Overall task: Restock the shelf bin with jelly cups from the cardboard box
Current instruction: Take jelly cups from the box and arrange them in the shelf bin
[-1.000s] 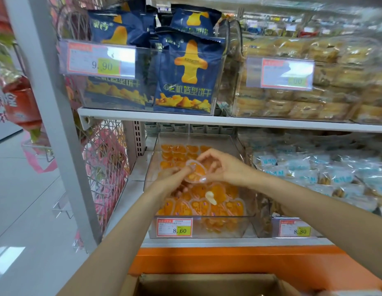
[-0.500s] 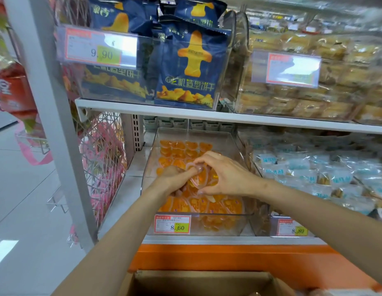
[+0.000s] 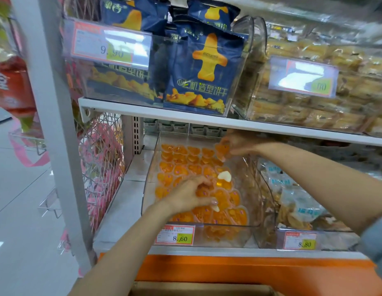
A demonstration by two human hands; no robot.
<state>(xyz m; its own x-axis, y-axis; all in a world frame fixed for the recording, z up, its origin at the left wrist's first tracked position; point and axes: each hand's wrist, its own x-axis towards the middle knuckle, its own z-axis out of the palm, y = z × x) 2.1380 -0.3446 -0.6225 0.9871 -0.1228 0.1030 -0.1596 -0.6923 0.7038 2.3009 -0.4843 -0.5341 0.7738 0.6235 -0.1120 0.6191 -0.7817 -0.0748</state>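
A clear plastic shelf bin (image 3: 228,237) on the lower shelf holds several orange heart-shaped jelly cups (image 3: 181,155) in rows. My right hand (image 3: 239,144) is at the bin's back right corner and pinches one orange jelly cup (image 3: 221,151) over the back row. My left hand (image 3: 190,194) lies in the middle of the bin with its fingers curled round jelly cups there. A white heart-shaped piece (image 3: 225,175) lies among the cups. The top edge of the cardboard box (image 3: 198,288) shows at the bottom of the view.
The upper shelf (image 3: 185,116) hangs low over the bin's back and carries blue snack bags (image 3: 205,71) and wrapped cakes (image 3: 314,99). A bin of pale-blue packets (image 3: 297,208) stands to the right. A white upright post (image 3: 55,124) and a pink wire rack (image 3: 100,167) are left.
My hands, together over the bin's middle with one cup, have separated. The right hand carried a cup to the back right corner; the left hand dropped onto the cups in the middle.
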